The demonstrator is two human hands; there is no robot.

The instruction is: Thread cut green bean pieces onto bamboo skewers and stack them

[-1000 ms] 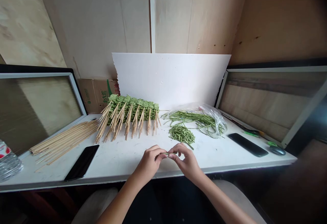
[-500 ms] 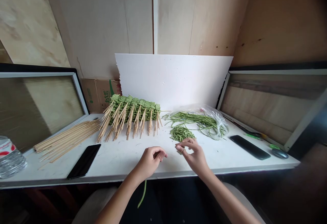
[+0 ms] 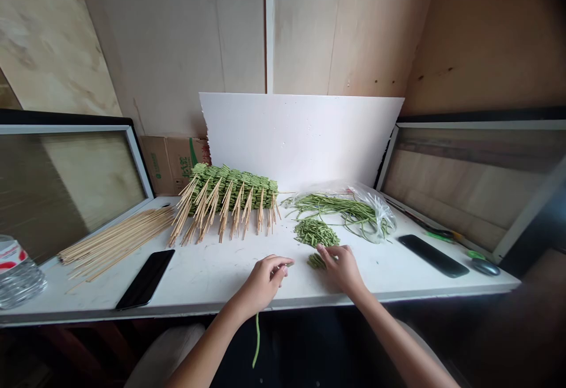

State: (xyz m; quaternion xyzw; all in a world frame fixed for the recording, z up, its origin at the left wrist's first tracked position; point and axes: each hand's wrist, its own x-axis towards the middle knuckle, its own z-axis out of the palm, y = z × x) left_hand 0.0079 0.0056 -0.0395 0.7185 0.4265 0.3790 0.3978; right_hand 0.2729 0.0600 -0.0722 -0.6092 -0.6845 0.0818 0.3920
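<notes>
My left hand (image 3: 264, 285) is closed around a long green bean (image 3: 257, 341), whose tail hangs below the table's front edge. The bean's other end peeks out at the fingertips. Over to the right, my right hand (image 3: 342, 267) has its fingers bent together at a small heap of cut bean pieces (image 3: 315, 260). Whether a piece is between those fingertips is hidden. Just behind lies a larger heap of cut bean pieces (image 3: 316, 232).
Skewered beans (image 3: 234, 187) are stacked at the back, sticks forward. Loose bamboo skewers (image 3: 119, 237) and a phone (image 3: 145, 279) lie left, near a water bottle (image 3: 20, 273). Whole beans (image 3: 336, 205) spill from a plastic bag (image 3: 380, 211). Another phone (image 3: 433, 255) and a mouse (image 3: 485, 266) lie right.
My right hand has moved slightly right and its fingertips now meet the small heap, which shows more plainly. My left hand has turned a little, and the bean's tail has swung right.
</notes>
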